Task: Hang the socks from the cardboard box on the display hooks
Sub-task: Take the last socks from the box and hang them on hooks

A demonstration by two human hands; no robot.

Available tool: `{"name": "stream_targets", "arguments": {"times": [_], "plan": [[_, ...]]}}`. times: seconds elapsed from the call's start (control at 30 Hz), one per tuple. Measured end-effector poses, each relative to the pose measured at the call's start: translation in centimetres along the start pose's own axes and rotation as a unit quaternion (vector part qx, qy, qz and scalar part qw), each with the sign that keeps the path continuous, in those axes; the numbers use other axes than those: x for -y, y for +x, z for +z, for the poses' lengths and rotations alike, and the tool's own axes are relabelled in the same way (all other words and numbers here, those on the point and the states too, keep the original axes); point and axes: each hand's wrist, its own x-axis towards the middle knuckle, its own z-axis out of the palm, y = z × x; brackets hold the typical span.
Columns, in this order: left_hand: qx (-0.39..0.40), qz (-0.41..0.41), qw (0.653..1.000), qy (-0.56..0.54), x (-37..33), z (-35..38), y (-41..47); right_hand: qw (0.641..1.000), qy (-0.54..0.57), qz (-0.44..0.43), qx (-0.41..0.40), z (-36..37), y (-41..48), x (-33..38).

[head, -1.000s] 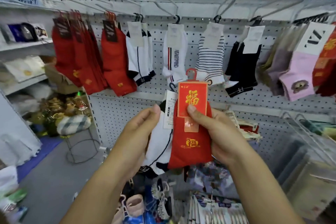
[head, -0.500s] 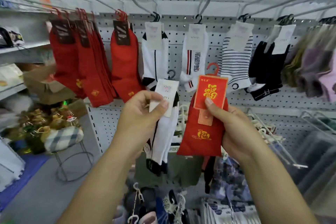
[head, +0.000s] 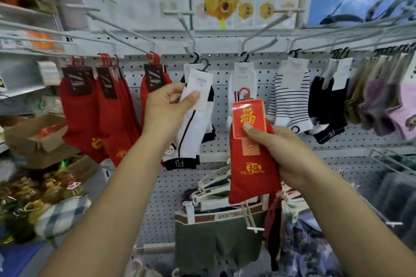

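My left hand [head: 166, 108] is raised in front of the pegboard [head: 225, 78], its fingers [head: 191, 99] pinched on the paper header card of a white sock pair [head: 193, 126] with a black stripe and a black cuff. The pair's small black hanger hook [head: 204, 63] sits just beside the display hook [head: 189, 36] where a matching white pair already hangs; I cannot tell whether it is on the wire yet.

My right hand [head: 281, 155] is lower and to the right, fingers closed around a red sock pair [head: 249, 175], with the thumb pressed on its red and gold header card [head: 248, 117]. That pair's red plastic hook [head: 244, 94] stands free in front of the pegboard, touching no wire.

Along the rail hang rows of red socks [head: 90, 114] on the left, then a white pair with a logo, striped socks [head: 290, 101], black socks [head: 326, 105] and pastel ones at the far right. The cardboard box [head: 33, 139] sits on a shelf at the left edge, well apart from both hands. Below my hands hangs a pair of green underwear [head: 213, 243] on a white clip hanger.
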Motion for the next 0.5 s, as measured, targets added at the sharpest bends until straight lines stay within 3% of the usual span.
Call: {"name": "stream_targets", "arguments": {"times": [0.3,0.5], "plan": [[-0.043,-0.017,0.999,0.024,0.1,-0.3,4.8,1.0,-0.007,-0.012,0.003,0.6,0.4,0.8],[-0.034,-0.079,0.996,0.029,1.3,-0.3,4.4,1.0,0.022,-0.011,-0.008,-0.1,0.7,0.8]]}}
